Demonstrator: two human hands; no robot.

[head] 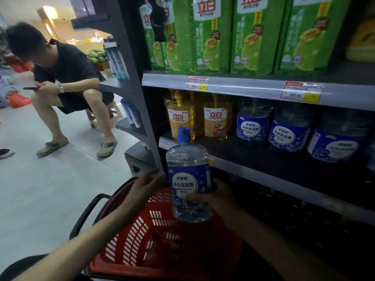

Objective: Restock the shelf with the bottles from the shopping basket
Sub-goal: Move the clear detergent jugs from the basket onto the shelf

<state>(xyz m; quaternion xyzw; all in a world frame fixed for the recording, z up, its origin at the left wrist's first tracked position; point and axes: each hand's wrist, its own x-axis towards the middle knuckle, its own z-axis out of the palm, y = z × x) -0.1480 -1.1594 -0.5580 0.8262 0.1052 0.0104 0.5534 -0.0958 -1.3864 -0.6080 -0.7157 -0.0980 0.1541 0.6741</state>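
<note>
A clear pump bottle with a blue label (189, 179) is held upright above the red shopping basket (142, 240). My right hand (213, 196) grips its lower right side. Beside the bottle's left side is my left hand (147, 182), fingers spread; whether it touches the bottle I cannot tell. The middle shelf (263, 159) carries three matching blue-label bottles (252, 122) on the right and two yellow bottles (181, 120) on the left. The basket's inside looks bare where I can see it.
Green detergent packs (211, 35) fill the upper shelf. A grey shelf upright (142, 94) stands just left of the bottle. A person (67, 82) sits on a stool to the left over pale floor tiles. The basket's black handle (89, 211) sticks out left.
</note>
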